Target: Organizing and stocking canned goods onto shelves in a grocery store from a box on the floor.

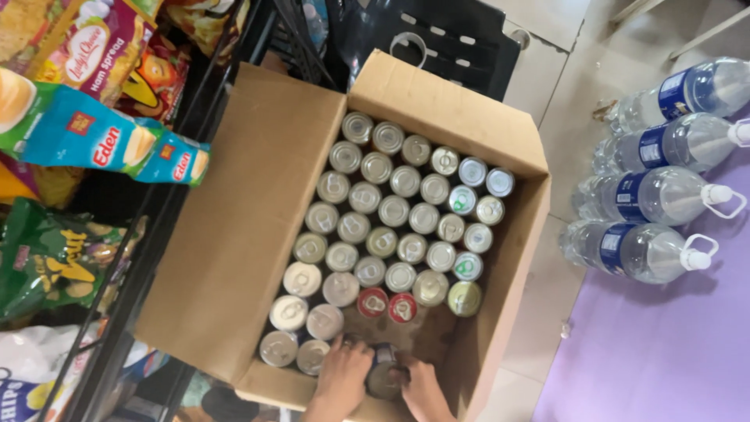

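Seen from above by a head-worn camera, two bare hands reach into an open cardboard box (258,227) that sits on a pale tiled floor (547,101). Both hands meet at the near end of the box around a single can (383,377) with a blue side, which stands in a bare patch of the box bottom. On one side of it, the left hand (344,377) curls its fingers (351,348) over the can, partly closed, touching it. On the other side, the right hand (422,388) presses against the can with its fingers bent; how firm the hold is cannot be told, as the hands cover much of it.

Filling the rest of the box are rows of upright cans (394,211) packed close together, most with silver tops, some with white lids, and two with red tops (388,305) just beyond the hands.

Left of the box stands a dark wire rack (156,227) hung with bright snack bags (55,258) and blue-green cartons (94,137). To the right, four large clear water bottles (656,195) with blue labels lie side by side, partly on a purple mat (664,344). A black plastic crate (445,35) sits beyond the far end of the box
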